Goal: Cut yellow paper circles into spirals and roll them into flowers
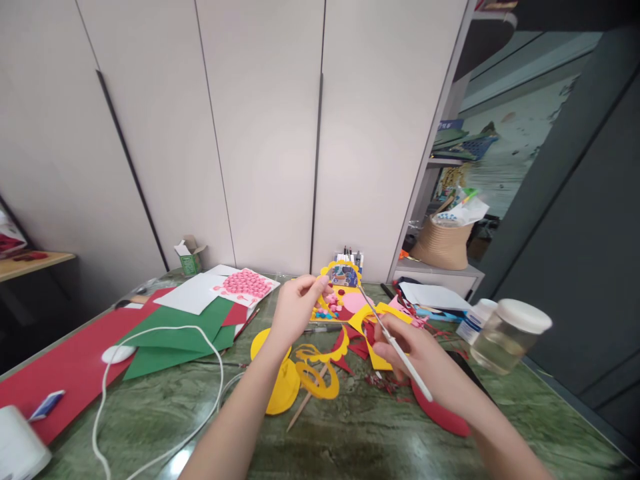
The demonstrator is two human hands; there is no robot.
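Note:
My left hand point(296, 308) is raised over the green marble table point(350, 440), its fingers pinched on the edge of a yellow scalloped paper craft piece point(341, 275). My right hand point(417, 357) is closed round a thin white-handled tool point(395, 343) whose metal tip points up toward that piece. Under the hands lie yellow paper cut-outs point(310, 377), red paper scraps point(357, 347) and a wooden stick point(306, 400).
Red paper point(65, 373), green sheets point(185, 327) and white paper with pink dots point(245, 285) lie at the left, crossed by a white cord point(150, 340). A glass jar with a white lid point(510, 333) stands at the right, a small green box point(190, 257) at the back.

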